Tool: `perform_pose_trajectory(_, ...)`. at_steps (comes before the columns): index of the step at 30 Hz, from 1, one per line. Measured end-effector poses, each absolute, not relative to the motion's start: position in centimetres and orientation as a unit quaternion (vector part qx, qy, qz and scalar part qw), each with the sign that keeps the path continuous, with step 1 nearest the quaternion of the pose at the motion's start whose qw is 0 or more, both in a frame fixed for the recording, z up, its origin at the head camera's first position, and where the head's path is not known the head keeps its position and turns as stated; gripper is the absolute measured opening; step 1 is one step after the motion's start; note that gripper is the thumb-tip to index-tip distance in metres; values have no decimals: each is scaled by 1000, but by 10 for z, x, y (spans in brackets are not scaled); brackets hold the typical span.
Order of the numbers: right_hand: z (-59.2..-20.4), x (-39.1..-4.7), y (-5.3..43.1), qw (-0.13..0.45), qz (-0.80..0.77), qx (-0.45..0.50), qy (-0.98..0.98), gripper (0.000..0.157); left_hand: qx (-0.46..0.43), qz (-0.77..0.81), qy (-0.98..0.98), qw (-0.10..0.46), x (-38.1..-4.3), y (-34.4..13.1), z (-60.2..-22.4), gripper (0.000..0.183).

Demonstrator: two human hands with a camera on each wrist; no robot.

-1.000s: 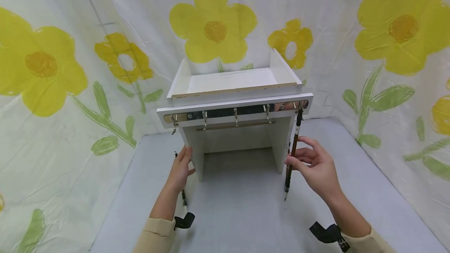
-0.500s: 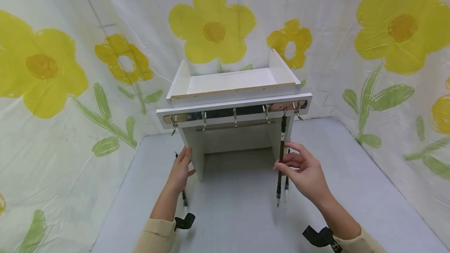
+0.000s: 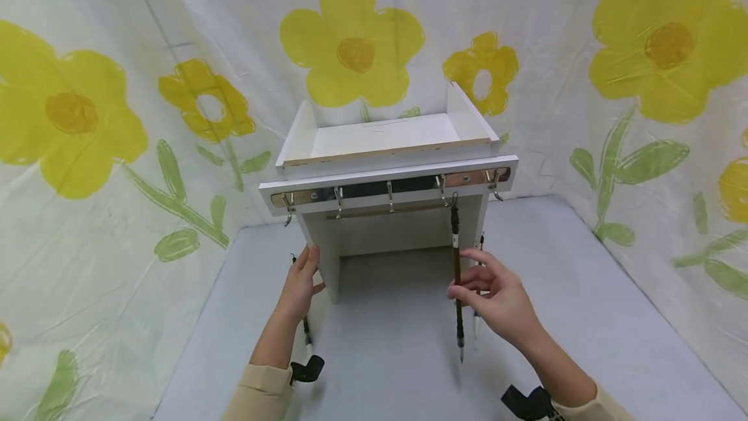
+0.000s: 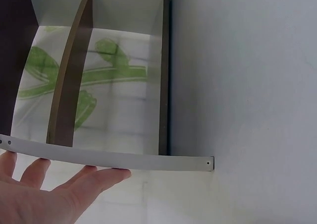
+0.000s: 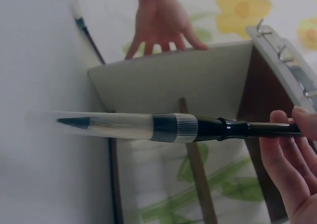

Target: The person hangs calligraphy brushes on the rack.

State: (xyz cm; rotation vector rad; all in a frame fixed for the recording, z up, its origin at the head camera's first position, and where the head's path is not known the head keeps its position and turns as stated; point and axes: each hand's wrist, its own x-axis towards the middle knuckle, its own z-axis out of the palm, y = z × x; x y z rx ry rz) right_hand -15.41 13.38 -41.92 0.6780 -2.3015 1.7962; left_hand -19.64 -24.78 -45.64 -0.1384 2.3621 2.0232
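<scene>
My right hand (image 3: 497, 297) pinches a calligraphy brush (image 3: 458, 252) by its dark handle. The brush is upright, tip down, in front of the white shelf unit (image 3: 323, 255). Its top loop is close to a hook (image 3: 442, 190) on the metal hook rail (image 3: 417, 183); whether they touch I cannot tell. In the right wrist view, the brush's dark-tipped bristles (image 5: 111, 125) lie inside a clear sleeve. My left hand (image 3: 299, 286) rests on the unit's left side panel, and the left wrist view shows its extended fingertips (image 4: 121, 173) touching that panel (image 4: 133, 160).
Another brush (image 3: 306, 331) lies to the left, partly behind my left forearm. To the right, a further brush (image 3: 482, 242) is partly hidden by my right hand. An open tray (image 3: 386, 132) tops the unit. Flower-printed sheeting (image 3: 643, 115) surrounds the grey table (image 3: 380, 349).
My right hand has carried the brush leftward and slightly down, from the rightmost hook's area to near the fourth hook from the left. The left hand stays put.
</scene>
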Motion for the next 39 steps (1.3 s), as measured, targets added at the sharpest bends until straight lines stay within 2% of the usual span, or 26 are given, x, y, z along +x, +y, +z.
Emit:
perform_pose_trajectory(15,-427,-155,128,36,612,226,-757,57,-50,648,760,19,-195,-250,-458,85)
perform_pose_trajectory(28,-427,-167,127,35,615,244,-748,56,-45,653,756,17,-198,-249,-457,83)
perform_pose_trajectory(39,-444,-187,120,76,586,222,-776,59,-46,651,757,20,-199,-251,-459,84)
